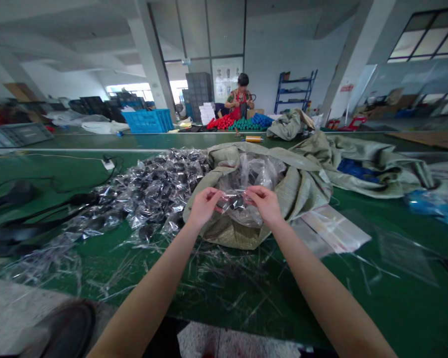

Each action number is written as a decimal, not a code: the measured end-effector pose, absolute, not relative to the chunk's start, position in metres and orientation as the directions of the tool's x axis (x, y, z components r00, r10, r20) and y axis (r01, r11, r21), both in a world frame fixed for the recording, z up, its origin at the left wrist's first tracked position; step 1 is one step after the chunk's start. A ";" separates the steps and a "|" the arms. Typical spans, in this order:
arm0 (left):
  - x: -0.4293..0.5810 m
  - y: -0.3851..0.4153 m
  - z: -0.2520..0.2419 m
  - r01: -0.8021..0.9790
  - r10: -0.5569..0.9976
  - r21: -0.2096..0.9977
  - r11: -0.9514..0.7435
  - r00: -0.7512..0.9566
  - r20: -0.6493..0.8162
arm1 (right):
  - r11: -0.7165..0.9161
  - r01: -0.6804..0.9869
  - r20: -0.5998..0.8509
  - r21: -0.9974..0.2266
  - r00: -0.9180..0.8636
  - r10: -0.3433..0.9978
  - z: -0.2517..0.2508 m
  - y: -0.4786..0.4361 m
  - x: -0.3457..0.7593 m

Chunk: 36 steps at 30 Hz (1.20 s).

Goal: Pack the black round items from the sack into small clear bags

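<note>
My left hand (203,205) and my right hand (265,203) are both closed on a small clear plastic bag (234,200), held between them above an open grey-green woven sack (302,186). The sack has a clear plastic liner (256,171) bulging from its mouth. To the left lies a large heap of clear-wrapped dark items (153,191) on the green table (395,308). What is inside the held bag is hard to make out.
Flat clear bags (334,231) lie right of the sack, with plastic strips scattered in front. Another crumpled sack (373,166) lies at right. Black cables (59,186) run at left. A person (241,97) works far behind red, green and blue items; a blue crate (147,121) stands there.
</note>
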<state>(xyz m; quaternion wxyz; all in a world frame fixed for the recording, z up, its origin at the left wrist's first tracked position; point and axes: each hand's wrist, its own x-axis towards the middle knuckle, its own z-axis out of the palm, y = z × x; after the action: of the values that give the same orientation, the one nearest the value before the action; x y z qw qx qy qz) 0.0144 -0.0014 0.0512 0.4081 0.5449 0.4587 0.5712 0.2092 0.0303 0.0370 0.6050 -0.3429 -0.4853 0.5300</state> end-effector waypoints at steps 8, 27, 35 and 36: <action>0.007 -0.002 0.040 0.111 0.976 0.970 -0.218 0.017 0.218 | 0.202 -0.282 0.207 -0.938 0.013 0.978 0.040 0.030 0.208; 0.015 0.000 0.040 -0.141 0.988 0.983 -0.115 -0.120 0.099 | 0.326 -0.186 0.334 -0.927 -0.010 0.943 0.042 0.026 0.207; 0.001 0.001 0.080 -0.175 1.000 0.984 0.019 -0.012 -0.021 | 0.360 -0.180 0.373 -0.916 -0.047 0.926 0.039 0.029 0.209; 0.002 -0.001 0.084 -0.157 1.000 0.987 0.021 0.009 -0.020 | 0.360 -0.178 0.374 -0.916 -0.046 0.926 0.038 0.030 0.209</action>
<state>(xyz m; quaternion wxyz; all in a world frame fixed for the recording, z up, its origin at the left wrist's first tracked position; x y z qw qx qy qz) 0.0020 -0.0011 0.0837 0.5449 0.4557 0.4623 0.5308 0.2088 0.0296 0.0385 0.6048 -0.3336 -0.5608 0.4566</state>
